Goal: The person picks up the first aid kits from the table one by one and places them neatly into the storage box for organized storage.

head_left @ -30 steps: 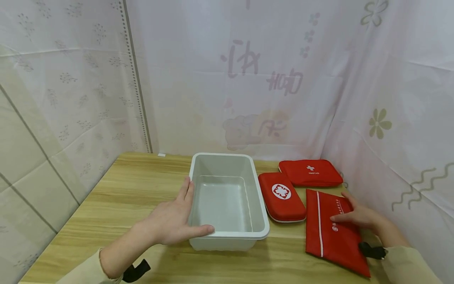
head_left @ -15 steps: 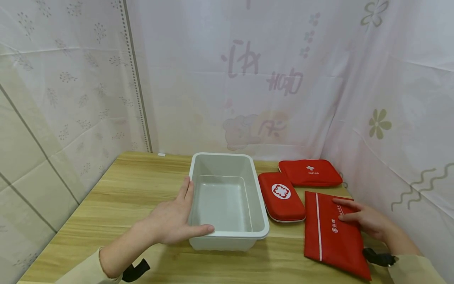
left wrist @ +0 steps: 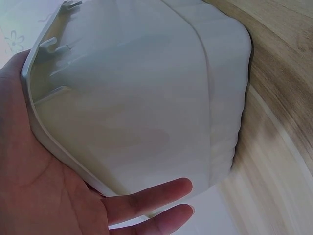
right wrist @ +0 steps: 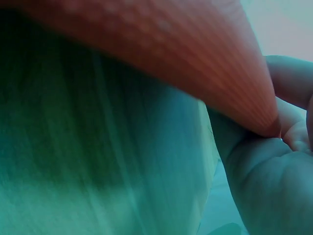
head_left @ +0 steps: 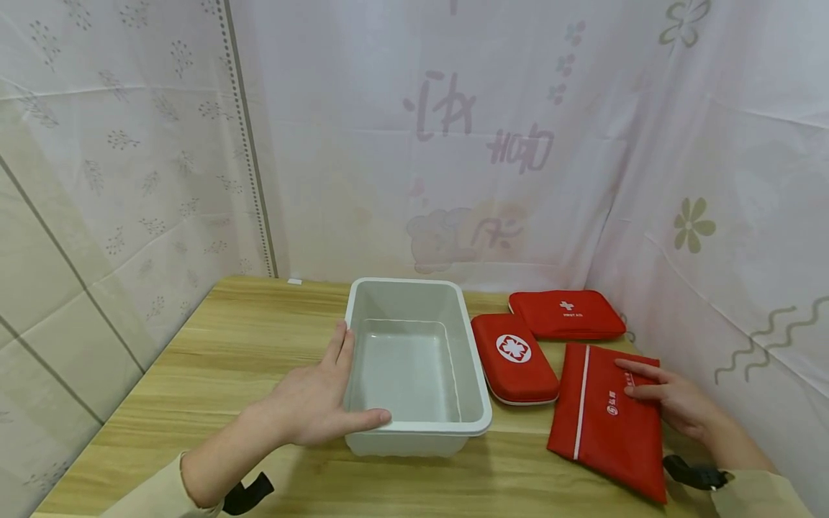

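In the head view my left hand [head_left: 314, 403] rests along the left side of a pale grey plastic bin [head_left: 414, 444], its thumb lying over the near rim. The left wrist view shows the rim against the palm and two straight fingers [left wrist: 151, 196] beside the outer wall. My right hand [head_left: 686, 414] holds a flat red fabric pouch [head_left: 596, 439] with a white stripe and white print by its right edge. That edge [right wrist: 244, 98] sits between thumb and fingers in the right wrist view, raised over the wood.
A red hard case [head_left: 518, 381] with a round white emblem lies against the bin's right side. Behind it is a red first aid bag [head_left: 550, 324]. All stand on a wooden table [head_left: 227, 345], with printed curtains [head_left: 363, 144] at the back and sides.
The right hand has shifted to the pouch's right edge, and the pouch has turned slightly, its near end swinging left. The left hand and bin have stayed put.
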`<state>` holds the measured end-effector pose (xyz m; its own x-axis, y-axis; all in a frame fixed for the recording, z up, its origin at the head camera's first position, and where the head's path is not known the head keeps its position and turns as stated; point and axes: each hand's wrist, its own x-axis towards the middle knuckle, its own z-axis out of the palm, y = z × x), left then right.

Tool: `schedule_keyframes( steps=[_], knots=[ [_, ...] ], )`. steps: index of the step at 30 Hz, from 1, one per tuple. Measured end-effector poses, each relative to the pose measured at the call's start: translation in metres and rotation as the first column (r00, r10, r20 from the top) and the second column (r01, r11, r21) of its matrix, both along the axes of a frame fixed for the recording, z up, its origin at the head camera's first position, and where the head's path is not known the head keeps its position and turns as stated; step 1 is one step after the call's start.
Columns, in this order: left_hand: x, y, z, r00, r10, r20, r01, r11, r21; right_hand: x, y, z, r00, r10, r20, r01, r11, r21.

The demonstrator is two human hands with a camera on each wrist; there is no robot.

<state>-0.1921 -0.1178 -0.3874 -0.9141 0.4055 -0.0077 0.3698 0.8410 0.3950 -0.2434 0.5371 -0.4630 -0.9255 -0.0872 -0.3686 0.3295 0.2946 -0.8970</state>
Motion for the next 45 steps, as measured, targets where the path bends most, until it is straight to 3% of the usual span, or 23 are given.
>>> schedule_keyframes(
  steps=[8, 18, 27, 37, 45],
  knots=[
    [0.0, -0.001, -0.001, 1.0, -0.001, 0.002, 0.001, 1.0, -0.002, 0.002, 0.003, 0.009, 0.996, -0.046, -0.078, 0.043, 0.998, -0.045],
    [0.0, -0.001, -0.001, 1.0, -0.004, -0.004, 0.004, 1.0, -0.005, 0.004, 0.006, 0.019, 0.99, -0.089, -0.113, 0.077, 0.991, -0.105],
    [-0.001, 0.0, -0.001, 1.0, -0.005, -0.005, 0.005, 1.0, -0.004, 0.003, 0.009, 0.032, 0.98, -0.061, -0.187, 0.024, 0.98, -0.196],
    [-0.001, -0.001, -0.002, 1.0, -0.009, -0.01, 0.009, 1.0, -0.004, 0.003, -0.004, 0.049, 0.983, -0.072, -0.17, 0.045, 0.986, -0.159],
    [-0.001, 0.0, -0.002, 1.0, -0.006, -0.011, 0.006, 1.0, 0.001, -0.003, -0.019, 0.061, 0.981, -0.034, -0.19, 0.004, 0.988, -0.156]
  ],
)
